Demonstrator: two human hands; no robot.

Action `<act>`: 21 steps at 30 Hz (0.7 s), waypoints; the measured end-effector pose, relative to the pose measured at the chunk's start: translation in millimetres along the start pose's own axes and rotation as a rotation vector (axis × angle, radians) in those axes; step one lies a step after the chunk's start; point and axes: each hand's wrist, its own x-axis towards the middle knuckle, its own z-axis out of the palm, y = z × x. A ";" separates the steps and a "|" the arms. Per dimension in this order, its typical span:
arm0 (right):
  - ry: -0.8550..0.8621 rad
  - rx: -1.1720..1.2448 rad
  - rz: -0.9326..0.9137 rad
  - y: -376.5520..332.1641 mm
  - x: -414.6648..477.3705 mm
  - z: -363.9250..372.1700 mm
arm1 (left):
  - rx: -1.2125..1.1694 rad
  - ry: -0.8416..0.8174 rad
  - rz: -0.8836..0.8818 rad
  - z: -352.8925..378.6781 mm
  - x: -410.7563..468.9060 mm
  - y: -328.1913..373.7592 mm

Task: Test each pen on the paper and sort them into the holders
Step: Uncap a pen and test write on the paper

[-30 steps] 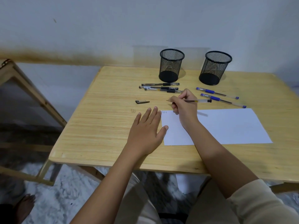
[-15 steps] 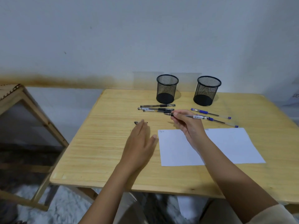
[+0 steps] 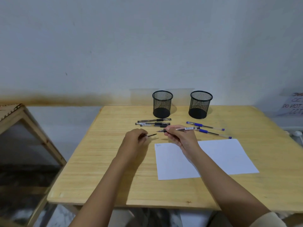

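My right hand (image 3: 181,136) grips an uncapped clear black pen (image 3: 185,128), held level above the table with its tip pointing left. My left hand (image 3: 135,139) pinches the small black pen cap (image 3: 151,135), a short gap left of that tip. A white sheet of paper (image 3: 226,154) lies under my right wrist, with a small scribble (image 3: 158,145) in its top left corner. Three black pens (image 3: 154,123) lie before the left mesh holder (image 3: 162,104). Two blue pens (image 3: 205,126) lie before the right mesh holder (image 3: 200,104).
The wooden table (image 3: 114,169) stands against a white wall. A wooden frame (image 3: 24,128) stands off the table's left side. A paper notice (image 3: 293,105) hangs at the far right. Bare tabletop spreads at the left and front.
My left hand left the table beside the paper and picked up the cap. My right hand lifted the pen off the paper and turned it level. The camera tilted upward.
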 end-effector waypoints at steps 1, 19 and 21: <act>0.000 0.002 0.000 -1.4 -0.7 -0.6 | -0.039 0.004 0.020 0.4 0.2 5.2; -0.172 0.022 -0.100 -33.1 -27.1 -14.1 | -0.582 0.003 0.058 -5.1 -9.4 63.2; -0.171 0.060 -0.125 -38.2 -32.3 -15.1 | -0.581 0.007 0.087 -7.0 -10.3 73.1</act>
